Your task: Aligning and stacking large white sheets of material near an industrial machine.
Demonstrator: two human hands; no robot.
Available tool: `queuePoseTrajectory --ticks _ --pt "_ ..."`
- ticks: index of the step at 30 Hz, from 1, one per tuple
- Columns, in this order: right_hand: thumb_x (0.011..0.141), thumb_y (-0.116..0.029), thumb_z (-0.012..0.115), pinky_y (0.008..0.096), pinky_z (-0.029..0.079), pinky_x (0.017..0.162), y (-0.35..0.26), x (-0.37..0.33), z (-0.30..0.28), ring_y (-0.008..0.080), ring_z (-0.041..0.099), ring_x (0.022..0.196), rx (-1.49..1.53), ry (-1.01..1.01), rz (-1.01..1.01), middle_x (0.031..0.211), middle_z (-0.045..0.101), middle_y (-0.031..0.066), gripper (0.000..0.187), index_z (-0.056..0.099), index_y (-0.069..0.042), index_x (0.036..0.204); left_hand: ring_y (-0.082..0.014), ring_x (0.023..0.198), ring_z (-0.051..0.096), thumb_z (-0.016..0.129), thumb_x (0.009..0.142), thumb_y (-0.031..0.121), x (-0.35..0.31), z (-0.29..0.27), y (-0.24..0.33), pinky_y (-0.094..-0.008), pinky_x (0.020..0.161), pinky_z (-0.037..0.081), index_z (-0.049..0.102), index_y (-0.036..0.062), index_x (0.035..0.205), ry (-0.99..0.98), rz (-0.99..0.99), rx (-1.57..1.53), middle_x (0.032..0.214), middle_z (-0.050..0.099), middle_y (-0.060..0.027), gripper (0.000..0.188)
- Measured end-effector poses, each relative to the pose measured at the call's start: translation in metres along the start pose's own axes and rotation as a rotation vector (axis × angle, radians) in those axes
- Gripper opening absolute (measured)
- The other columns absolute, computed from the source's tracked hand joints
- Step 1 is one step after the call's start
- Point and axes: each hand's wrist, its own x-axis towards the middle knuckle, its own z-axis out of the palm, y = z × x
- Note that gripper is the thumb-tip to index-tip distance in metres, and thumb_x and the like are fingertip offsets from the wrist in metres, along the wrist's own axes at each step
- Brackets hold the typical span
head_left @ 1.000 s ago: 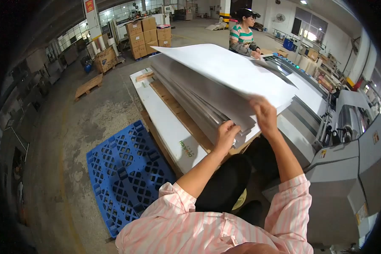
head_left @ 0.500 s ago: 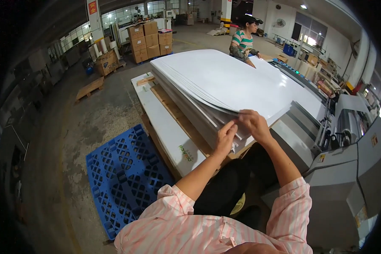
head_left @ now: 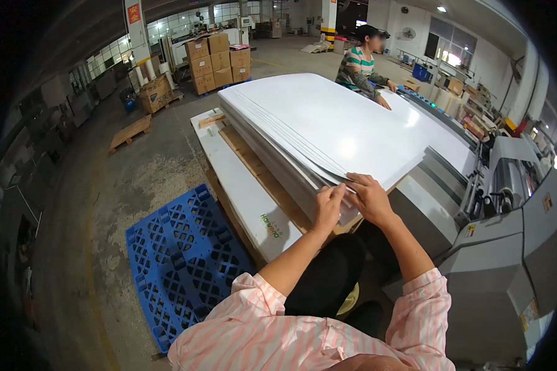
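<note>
- Top white sheet (head_left: pixel 328 117): was raised steeply a second ago, now down on the stack (head_left: pixel 272 162), near-left edges fanned slightly.
- Right hand (head_left: pixel 367 199): lower than before, at the stack's near corner; fingers bent, close together over the sheet edge. Can't tell if clamped.
- Left hand (head_left: pixel 329 207): about same spot, just beside the right; fingertips bunched at the stack's edge, grip unclear.
- Co-worker's hand (head_left: pixel 384 102): now reaches over the sheet's far side.
- Blue pallet (head_left: pixel 178 260): unchanged, on the floor at left.
</note>
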Motion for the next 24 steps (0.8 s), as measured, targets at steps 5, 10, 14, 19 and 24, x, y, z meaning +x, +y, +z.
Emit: queuePoseTrajectory --ticks 5,10,14,19,24 --pt "0.08 -0.018 0.057 0.0386 0.039 0.086 -0.016 -0.009 -0.007 0.0304 0.049 0.102 0.104 0.084 -0.07 0.114 0.053 0.0134 0.026 0.06 -0.004 0.102 -0.0085 0.07 0.048 0.053 0.087 0.02 -0.002 -0.002 -0.004 -0.0231 0.06 0.039 0.062 -0.0027 0.078 0.062 -0.041 -0.098 0.073 0.053 -0.0022 0.026" --pt "0.074 0.002 0.057 0.0328 0.042 0.081 -0.057 -0.046 -0.003 0.0294 0.051 0.1 0.248 0.368 0.048 0.112 0.052 0.0155 0.026 0.06 -0.003 0.099 -0.009 0.065 0.049 0.055 0.083 0.018 -0.002 -0.016 -0.001 -0.0233 0.057 0.039 0.06 -0.0048 0.078 0.028 -0.054 0.046 0.069 0.053 -0.002 0.024" --pt "0.074 0.003 0.056 0.0352 0.043 0.08 -0.058 -0.12 0.01 0.0296 0.052 0.095 0.232 0.49 0.179 0.107 0.054 0.0162 0.024 0.059 -0.002 0.097 -0.009 0.059 0.049 0.054 0.083 0.018 0.004 0.004 -0.001 -0.0243 0.053 0.039 0.06 -0.0024 0.075 -0.014 -0.06 0.021 0.063 0.053 -0.0018 0.023" --pt "0.079 -0.009 0.056 0.033 0.043 0.084 -0.05 -0.246 0.083 0.0247 0.056 0.096 0.489 0.509 0.72 0.1 0.059 0.0113 0.015 0.064 -0.003 0.091 -0.0102 0.058 0.054 0.053 0.085 0.014 0.004 -0.004 0.003 -0.0238 0.048 0.042 0.061 -0.0027 0.087 0.039 -0.238 -0.058 0.069 0.059 -0.0048 0.019" --pt "0.08 -0.016 0.052 0.033 0.046 0.077 -0.065 -0.312 0.116 0.0258 0.057 0.09 0.405 0.584 1.003 0.096 0.059 0.0109 0.018 0.064 -0.006 0.09 -0.0169 0.065 0.053 0.05 0.085 0.016 0.012 -0.016 -0.007 -0.0284 0.055 0.044 0.057 -0.0061 0.098 0.107 -0.154 0.056 0.08 0.056 -0.0086 0.027"
